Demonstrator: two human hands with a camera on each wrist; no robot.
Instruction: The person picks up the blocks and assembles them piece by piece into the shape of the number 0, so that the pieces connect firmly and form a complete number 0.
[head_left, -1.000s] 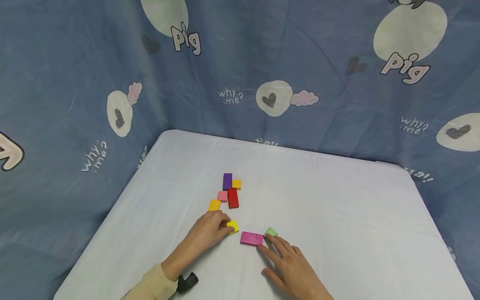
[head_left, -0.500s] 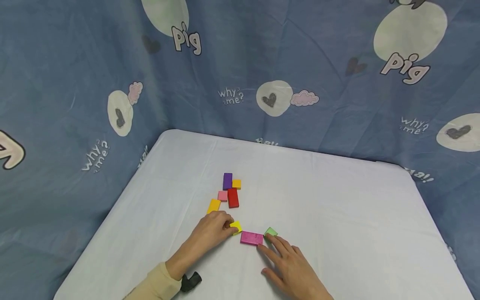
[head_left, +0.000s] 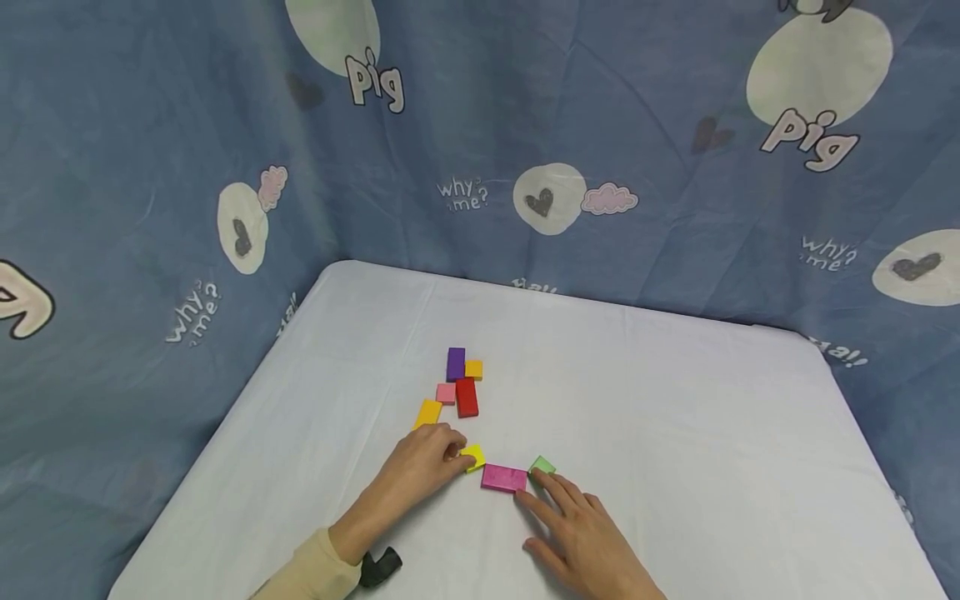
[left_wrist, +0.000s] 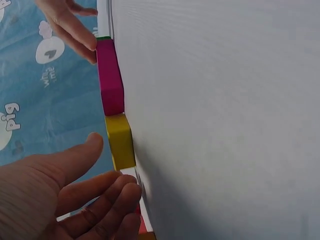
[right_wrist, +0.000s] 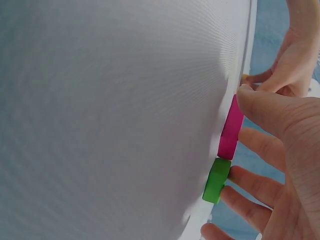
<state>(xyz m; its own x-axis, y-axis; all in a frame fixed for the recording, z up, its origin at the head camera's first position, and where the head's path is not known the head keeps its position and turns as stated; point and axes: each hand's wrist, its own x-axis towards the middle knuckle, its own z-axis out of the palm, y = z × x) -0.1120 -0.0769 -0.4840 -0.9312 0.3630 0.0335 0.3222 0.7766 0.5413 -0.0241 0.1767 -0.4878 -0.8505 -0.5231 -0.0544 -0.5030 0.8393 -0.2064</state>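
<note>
A yellow block, a magenta block and a green block form a short row on the white tabletop. In the left wrist view the yellow block meets the magenta block's end. My left hand is at the yellow block, its fingertips by the outer end and its thumb raised above, not pinching. With fingers spread, my right hand touches the green block with one fingertip and reaches the magenta block's near edge with another. In the right wrist view the green block adjoins the magenta block.
Farther back lie a purple block, a small orange-yellow block, a red block, a pink block and an orange-yellow block partly behind the left hand. A black object is by the left wrist. Blue printed cloth surrounds the table.
The yellow block has slid slightly right up to the magenta block, with the left hand moving along. The right hand, magenta block and green block have stayed put.
</note>
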